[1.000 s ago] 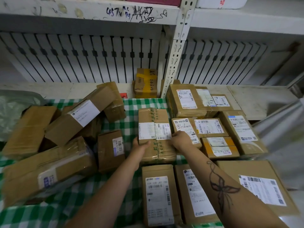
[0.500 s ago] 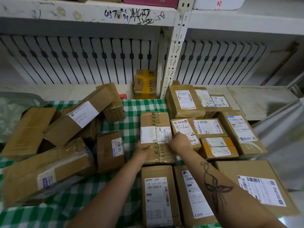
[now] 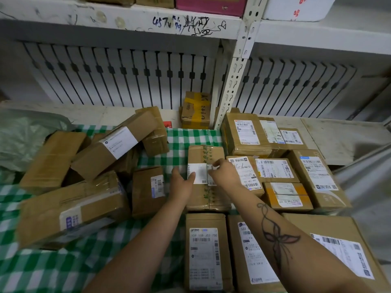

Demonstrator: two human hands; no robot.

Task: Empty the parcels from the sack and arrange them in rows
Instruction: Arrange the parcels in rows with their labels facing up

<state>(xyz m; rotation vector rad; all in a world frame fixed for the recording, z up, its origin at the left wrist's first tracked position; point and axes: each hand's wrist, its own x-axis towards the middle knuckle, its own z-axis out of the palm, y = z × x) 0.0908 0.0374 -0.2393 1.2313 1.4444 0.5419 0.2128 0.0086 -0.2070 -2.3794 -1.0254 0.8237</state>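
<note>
Shelving [image 3: 237, 66] is standing behind everything, its white upright post serving as the landmark. Below and in front of that post a green checked cloth [image 3: 53, 269] is covering the worktop. Left of the post, a loose heap of parcels [image 3: 84, 170] is lying at all angles, some leaning on one another, not yet sorted. Right of the post, labelled parcels are sitting in tidy rows [image 3: 275, 172], edges touching, with three more lined up nearer the person. A pale sack [image 3: 23, 136] is lying crumpled far left of the post, beyond the heap; whether anything is left inside cannot be told.

Directly below the post, a narrow taped parcel [image 3: 206, 157] is lying flat, label up, its right edge against the neighbouring row. The left hand [image 3: 181, 183] is resting with fingers loose against the parcel's left side and label. The right hand [image 3: 224, 173] is lying on top, fingertips pinching at the label's upper edge; neither is clenched around the box.

This parcel is looking like stiff cardboard, firmly taped, probably light enough for one hand, though the glossy tape may be slippery. Taking it by the two long sides, clear of the label, is likely giving the surest hold for nudging it square with the row.
</note>
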